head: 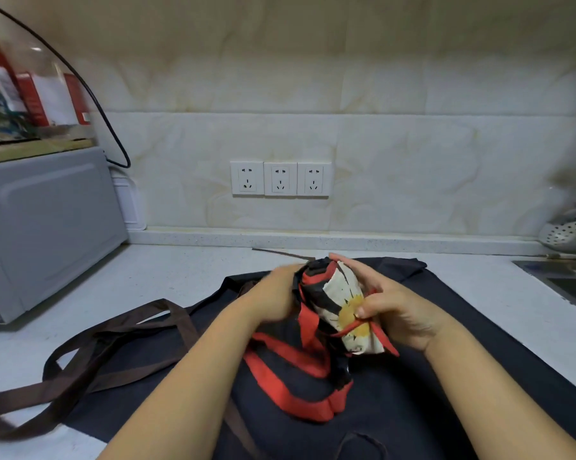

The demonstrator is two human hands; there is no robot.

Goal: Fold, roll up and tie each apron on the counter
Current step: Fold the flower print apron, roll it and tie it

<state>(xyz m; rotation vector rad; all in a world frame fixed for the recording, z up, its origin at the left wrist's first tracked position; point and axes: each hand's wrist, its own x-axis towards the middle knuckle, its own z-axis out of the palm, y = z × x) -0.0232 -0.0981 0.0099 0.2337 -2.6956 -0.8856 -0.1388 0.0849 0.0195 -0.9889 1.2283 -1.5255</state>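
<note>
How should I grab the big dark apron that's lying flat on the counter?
Probably by the brown straps that trail off the dark apron's left side, coming from the left. They lie loose and looped on the counter, so fingers should hook under them easily. The middle is flat cloth, and the left hand and right hand hold the rolled daisy apron over it.

Rolled daisy apron [342, 295] w/ red trim atop navy apron [396, 410].

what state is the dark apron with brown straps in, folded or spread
Spread: the dark apron lies flat across the counter, its brown straps trailing loose, beneath the rolled daisy apron.
</note>
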